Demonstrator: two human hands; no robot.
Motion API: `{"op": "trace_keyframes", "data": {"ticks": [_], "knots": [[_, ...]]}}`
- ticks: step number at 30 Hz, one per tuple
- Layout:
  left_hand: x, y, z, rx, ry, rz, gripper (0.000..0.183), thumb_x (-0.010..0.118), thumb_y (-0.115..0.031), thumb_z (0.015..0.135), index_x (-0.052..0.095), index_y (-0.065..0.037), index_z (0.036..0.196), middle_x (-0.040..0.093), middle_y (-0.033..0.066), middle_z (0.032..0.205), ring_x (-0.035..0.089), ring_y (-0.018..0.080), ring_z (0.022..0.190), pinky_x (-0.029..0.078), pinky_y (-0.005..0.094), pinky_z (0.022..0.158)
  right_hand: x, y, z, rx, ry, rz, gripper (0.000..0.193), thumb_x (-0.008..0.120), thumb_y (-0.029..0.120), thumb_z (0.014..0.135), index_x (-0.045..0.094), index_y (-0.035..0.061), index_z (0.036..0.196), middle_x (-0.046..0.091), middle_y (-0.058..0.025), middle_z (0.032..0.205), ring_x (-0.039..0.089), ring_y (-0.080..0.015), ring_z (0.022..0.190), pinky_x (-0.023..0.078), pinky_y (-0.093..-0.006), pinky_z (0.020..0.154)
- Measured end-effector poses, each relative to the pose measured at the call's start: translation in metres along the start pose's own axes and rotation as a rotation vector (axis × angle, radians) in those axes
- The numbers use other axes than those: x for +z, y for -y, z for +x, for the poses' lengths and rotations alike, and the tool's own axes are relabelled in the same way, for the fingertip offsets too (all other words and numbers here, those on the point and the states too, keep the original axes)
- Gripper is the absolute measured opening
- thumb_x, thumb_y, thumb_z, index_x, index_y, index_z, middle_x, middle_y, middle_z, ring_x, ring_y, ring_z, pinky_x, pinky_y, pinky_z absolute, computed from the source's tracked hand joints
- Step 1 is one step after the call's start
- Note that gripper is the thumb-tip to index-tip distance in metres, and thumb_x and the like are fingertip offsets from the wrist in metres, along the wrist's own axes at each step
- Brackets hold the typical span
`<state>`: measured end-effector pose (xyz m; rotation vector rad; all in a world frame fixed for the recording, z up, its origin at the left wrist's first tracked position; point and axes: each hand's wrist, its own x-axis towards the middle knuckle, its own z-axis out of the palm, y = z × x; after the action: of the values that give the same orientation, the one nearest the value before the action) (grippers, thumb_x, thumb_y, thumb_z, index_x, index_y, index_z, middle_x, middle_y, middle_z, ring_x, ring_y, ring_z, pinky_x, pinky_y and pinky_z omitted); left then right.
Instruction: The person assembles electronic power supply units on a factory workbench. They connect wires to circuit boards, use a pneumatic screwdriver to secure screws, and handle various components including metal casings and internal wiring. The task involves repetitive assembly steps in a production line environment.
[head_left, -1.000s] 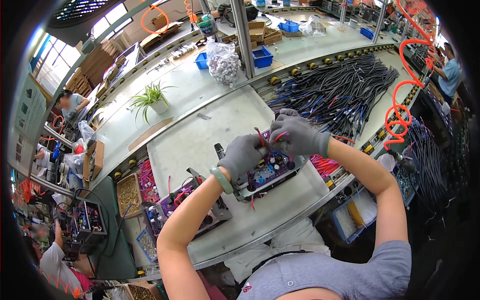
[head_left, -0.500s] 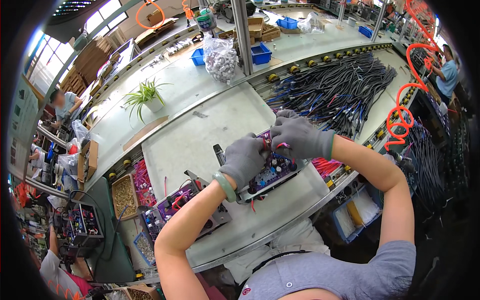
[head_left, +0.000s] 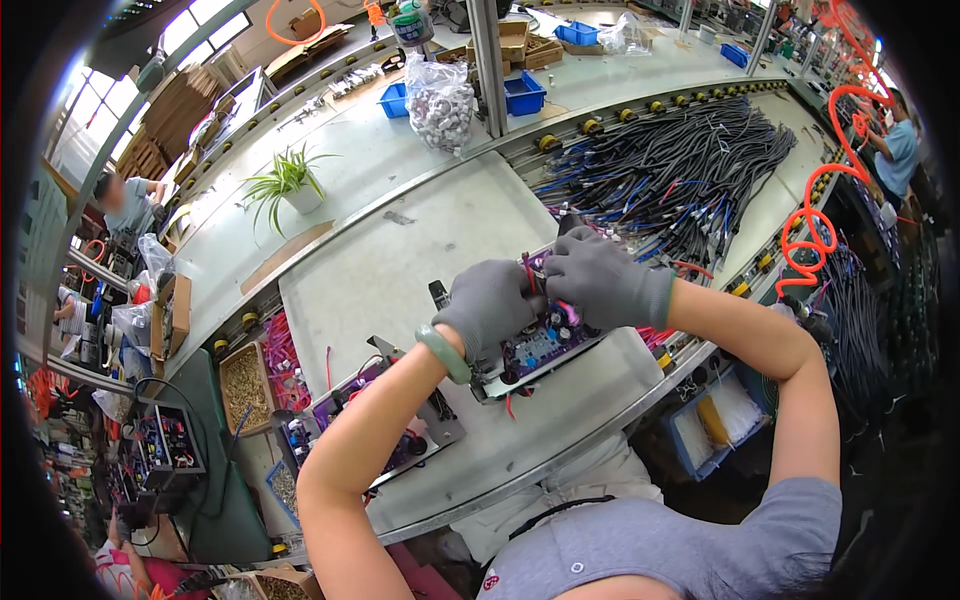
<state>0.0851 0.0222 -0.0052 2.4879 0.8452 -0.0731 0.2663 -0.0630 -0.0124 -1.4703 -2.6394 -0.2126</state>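
Observation:
A purple circuit board (head_left: 553, 343) crowded with components sits in a metal chassis on the worktable, under both my grey-gloved hands. My left hand (head_left: 492, 305) bends over the board's left part with its fingers closed; a short red wire (head_left: 530, 274) shows at its fingertips. Close beside it, my right hand (head_left: 603, 278) is closed over the far right part of the board. Its fingertips point down, and what they pinch is hidden. A second chassis with a purple board (head_left: 415, 443) lies to the left, partly behind my left forearm.
Dark cables (head_left: 690, 180) lie in a large heap at the far right. Pink wires (head_left: 284, 365) and a box of small metal parts (head_left: 245, 385) are at the left. Beyond the rail stand a potted plant (head_left: 300, 195) and a bag of parts (head_left: 440, 110). An orange coiled hose (head_left: 800, 235) hangs at the right.
Both hands stay over the board, with the right hand shifted slightly right and down. The view has moved a little. A red wire now shows more clearly between the hands.

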Motion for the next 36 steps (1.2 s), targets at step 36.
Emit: {"op": "trace_keyframes", "data": {"ticks": [36], "knots": [[0.021, 0.017, 0.011, 0.062, -0.080, -0.209, 0.018, 0.069, -0.016, 0.083, 0.072, -0.006, 0.097, 0.069, 0.0179, 0.079, 0.067, 0.0294, 0.067, 0.052, 0.0393, 0.066, 0.023, -0.012, -0.010, 0.263, -0.595, 0.671, 0.018, 0.077, 0.017, 0.073, 0.063, 0.0053, 0.072, 0.057, -0.0103, 0.075, 0.058, -0.0292, 0.074, 0.044, -0.0405, 0.069]]}}
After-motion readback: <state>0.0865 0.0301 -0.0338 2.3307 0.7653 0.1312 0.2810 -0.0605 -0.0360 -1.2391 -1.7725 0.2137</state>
